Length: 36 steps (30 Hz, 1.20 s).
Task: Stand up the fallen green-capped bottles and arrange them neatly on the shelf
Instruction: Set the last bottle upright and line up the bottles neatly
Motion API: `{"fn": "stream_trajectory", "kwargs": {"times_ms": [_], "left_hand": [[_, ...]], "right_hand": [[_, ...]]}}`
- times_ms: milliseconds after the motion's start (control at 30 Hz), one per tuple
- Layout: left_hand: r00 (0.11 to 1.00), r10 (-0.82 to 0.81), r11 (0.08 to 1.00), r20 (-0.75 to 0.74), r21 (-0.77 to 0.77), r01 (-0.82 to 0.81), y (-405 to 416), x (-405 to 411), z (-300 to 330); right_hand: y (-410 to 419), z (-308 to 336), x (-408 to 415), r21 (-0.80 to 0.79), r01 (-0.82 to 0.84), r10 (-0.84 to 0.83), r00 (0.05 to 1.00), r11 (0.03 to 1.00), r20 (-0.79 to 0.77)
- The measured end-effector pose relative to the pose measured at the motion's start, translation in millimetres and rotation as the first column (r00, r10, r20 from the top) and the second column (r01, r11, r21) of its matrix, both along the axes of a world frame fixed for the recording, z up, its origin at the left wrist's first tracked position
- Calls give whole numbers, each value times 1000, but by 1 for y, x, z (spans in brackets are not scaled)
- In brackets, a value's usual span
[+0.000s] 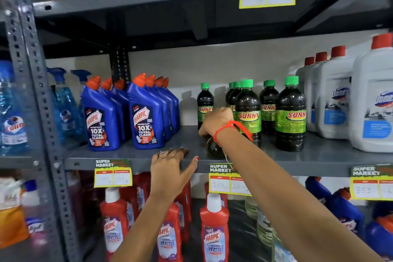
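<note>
Several dark bottles with green caps and green "Sunny" labels stand upright on the middle shelf: one alone at the back, two rows beside it, and one at the front right. One more dark bottle lies on its side with its base toward me. My right hand, a red thread on its wrist, is closed over that fallen bottle; the bottle's cap is hidden. My left hand rests flat on the shelf's front edge, fingers spread, holding nothing.
Blue Harpic bottles with orange caps stand left of the green-capped ones. White Domex jugs with red caps stand to the right. Bare shelf lies between the Harpic bottles and my right hand. Red Harpic bottles fill the shelf below. Price tags hang from the edges.
</note>
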<state>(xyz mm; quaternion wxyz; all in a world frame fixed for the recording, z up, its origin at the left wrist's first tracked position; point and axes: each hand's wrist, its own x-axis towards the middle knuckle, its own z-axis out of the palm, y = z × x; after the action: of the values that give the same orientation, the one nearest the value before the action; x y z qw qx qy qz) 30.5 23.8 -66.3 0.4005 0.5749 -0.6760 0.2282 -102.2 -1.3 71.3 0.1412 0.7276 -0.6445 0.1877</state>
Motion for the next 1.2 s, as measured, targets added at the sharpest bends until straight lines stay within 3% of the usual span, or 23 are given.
{"fn": "stream_trajectory", "kwargs": {"times_ms": [133, 200, 333, 467, 567, 833, 900, 1000, 1067, 1200], "left_hand": [[1000, -10, 1000, -8, -13, 10, -2, 0, -2], [1000, -12, 1000, -18, -17, 12, -2, 0, -2], [998, -28, 999, -52, -34, 26, -3, -1, -3], [998, -27, 999, -51, -42, 25, -3, 0, -4], [999, -19, 999, -42, -36, 17, -4, -1, -3], [999, -17, 999, -38, -35, 16, -6, -1, -4], [999, -14, 999, -37, -34, 12, -6, 0, -4], [999, -12, 999, -37, -33, 11, -6, -1, -4], [999, -16, 999, -42, -36, 14, -6, -1, -4], [998, -21, 999, -52, -39, 19, -5, -2, -4]], "right_hand": [[-10, -4, -1, -37, 81, -79, 995, 996, 66], [-12, 0, -3, -181, 78, -48, 985, 980, 165], [-22, -4, -11, -496, 6, 224, 888, 868, 402], [-23, -19, -14, -611, -67, 460, 722, 789, 516], [-25, -41, -13, -622, -79, 513, 649, 779, 561], [-31, -58, -10, -573, -122, 511, 626, 811, 590], [-30, -59, -9, -527, -109, 462, 649, 843, 605], [-30, -67, -7, -415, -59, 312, 756, 908, 576], [-31, -73, -7, -411, -52, 300, 767, 910, 568], [-37, -72, -12, -408, -118, 381, 647, 905, 660]]}}
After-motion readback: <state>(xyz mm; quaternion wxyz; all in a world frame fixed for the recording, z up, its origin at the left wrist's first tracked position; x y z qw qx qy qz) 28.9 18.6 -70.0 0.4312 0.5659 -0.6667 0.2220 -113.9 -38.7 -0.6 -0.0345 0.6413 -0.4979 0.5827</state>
